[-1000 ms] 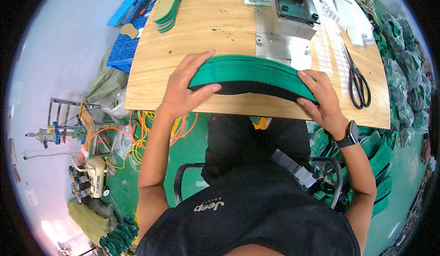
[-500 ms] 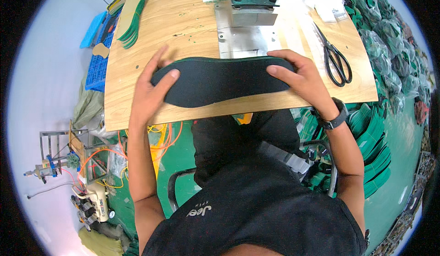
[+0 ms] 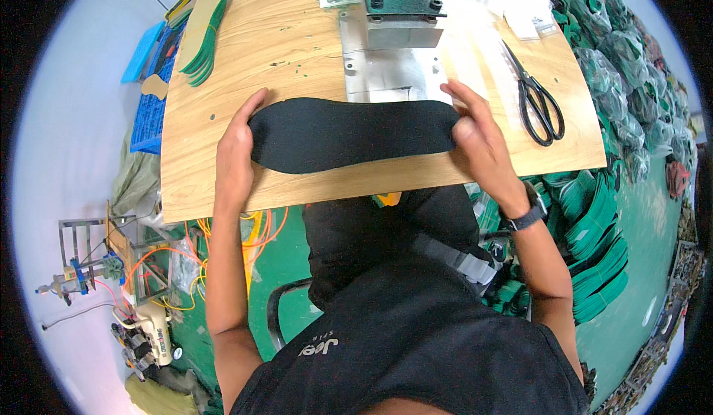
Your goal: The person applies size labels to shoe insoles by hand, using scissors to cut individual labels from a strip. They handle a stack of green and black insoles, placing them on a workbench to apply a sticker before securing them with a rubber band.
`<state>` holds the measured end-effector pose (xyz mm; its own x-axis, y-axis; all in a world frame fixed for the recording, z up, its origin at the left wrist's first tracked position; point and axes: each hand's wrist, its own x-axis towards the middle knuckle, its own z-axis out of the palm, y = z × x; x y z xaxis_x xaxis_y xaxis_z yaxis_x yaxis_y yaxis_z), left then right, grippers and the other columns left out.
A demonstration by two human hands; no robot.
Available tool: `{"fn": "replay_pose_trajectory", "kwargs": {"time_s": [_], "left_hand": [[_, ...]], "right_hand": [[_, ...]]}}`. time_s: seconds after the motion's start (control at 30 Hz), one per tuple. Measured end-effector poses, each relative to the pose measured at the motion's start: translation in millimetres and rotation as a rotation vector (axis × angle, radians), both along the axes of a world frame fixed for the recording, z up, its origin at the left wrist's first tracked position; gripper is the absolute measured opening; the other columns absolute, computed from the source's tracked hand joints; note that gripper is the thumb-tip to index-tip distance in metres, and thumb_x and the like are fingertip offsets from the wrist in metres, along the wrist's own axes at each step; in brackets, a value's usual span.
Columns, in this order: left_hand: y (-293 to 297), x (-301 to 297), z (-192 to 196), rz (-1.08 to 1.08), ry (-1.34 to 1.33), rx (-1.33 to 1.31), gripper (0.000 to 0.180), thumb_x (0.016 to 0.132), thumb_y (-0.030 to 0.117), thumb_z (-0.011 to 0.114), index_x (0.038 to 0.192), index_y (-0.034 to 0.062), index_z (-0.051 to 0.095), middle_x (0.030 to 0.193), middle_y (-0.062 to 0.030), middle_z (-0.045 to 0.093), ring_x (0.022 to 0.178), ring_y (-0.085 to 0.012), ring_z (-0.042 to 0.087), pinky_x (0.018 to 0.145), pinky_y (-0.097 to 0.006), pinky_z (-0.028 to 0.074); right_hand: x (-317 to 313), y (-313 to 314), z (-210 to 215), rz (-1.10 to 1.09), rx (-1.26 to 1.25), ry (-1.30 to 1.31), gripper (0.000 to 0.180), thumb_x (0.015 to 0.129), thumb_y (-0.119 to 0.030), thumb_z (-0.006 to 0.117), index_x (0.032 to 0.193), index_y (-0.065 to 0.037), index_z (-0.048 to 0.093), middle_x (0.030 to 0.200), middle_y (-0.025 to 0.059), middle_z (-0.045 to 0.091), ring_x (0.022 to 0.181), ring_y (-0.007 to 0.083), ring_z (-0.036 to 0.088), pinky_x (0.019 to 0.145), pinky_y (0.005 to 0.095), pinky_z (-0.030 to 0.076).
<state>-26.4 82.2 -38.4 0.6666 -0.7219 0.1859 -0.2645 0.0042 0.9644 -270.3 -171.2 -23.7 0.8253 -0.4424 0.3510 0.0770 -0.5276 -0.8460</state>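
A black shoe insole [image 3: 353, 134] lies crosswise between my hands, its dark face up, over the near part of the wooden table. My left hand [image 3: 236, 151] presses against its wide left end, the thumb along the edge. The narrower right end rests in my right hand [image 3: 483, 142], thumb at the tip and fingers reaching past the far side. Whether more insoles are under it I cannot tell. Just beyond is the metal base plate [image 3: 371, 81] of a small press [image 3: 401, 25].
Black-handled scissors [image 3: 542, 110] lie to the right on the table [image 3: 260, 59]. A stack of green-edged, tan-topped insoles [image 3: 204, 33] sits at the far left, beside a blue crate [image 3: 147, 129]. Green sheets [image 3: 594, 266] are piled right of my chair; bagged green material [image 3: 627, 59] stands behind.
Both thumbs have moved from the insole's upper face to its ends. The green edge along its far side no longer shows. The whole view has shifted slightly.
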Motion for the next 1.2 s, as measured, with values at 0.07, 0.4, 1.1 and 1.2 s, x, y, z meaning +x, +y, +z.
{"fn": "replay_pose_trajectory", "kwargs": {"time_s": [0.07,0.4,1.1,1.2], "left_hand": [[9.9,-3.2,7.6,-0.091,-0.179,0.050,0.086,0.078,0.042,0.066,0.145,0.0034,0.028,0.135,-0.0217,0.047,0.127,-0.0303,0.044,0.108,-0.038,0.031],[8.2,-15.5,33.2,-0.031,-0.285,0.390,0.128,0.049,0.022,0.085,0.150,0.0101,0.008,0.140,-0.0188,0.040,0.130,-0.0298,0.040,0.110,-0.038,0.028],[19.6,0.9,18.8,-0.089,-0.347,0.320,0.094,0.059,0.033,0.083,0.139,0.0090,0.041,0.133,-0.0160,0.048,0.125,-0.0285,0.044,0.106,-0.038,0.033],[19.4,0.2,21.9,-0.087,-0.450,0.292,0.101,0.056,0.031,0.085,0.142,0.0117,0.036,0.132,-0.0180,0.049,0.123,-0.0316,0.046,0.105,-0.040,0.034]], "right_hand": [[-15.4,-1.8,4.4,-0.008,-0.213,0.145,0.068,0.080,-0.028,0.069,0.134,0.002,0.040,0.127,0.0199,0.047,0.119,0.0328,0.043,0.103,0.0382,0.034],[-12.4,-8.5,16.7,0.140,-0.409,0.177,0.087,0.064,-0.026,0.083,0.133,0.003,0.038,0.121,0.0214,0.048,0.113,0.0360,0.044,0.098,0.0406,0.038],[-0.8,-10.2,14.8,0.154,-0.451,0.144,0.079,0.069,-0.030,0.080,0.131,0.003,0.042,0.114,0.0205,0.051,0.105,0.0342,0.048,0.090,0.0385,0.042],[-5.7,-8.3,13.7,0.129,-0.454,0.159,0.083,0.065,-0.026,0.082,0.131,0.003,0.042,0.112,0.0201,0.051,0.104,0.0341,0.048,0.091,0.0391,0.041]]}}
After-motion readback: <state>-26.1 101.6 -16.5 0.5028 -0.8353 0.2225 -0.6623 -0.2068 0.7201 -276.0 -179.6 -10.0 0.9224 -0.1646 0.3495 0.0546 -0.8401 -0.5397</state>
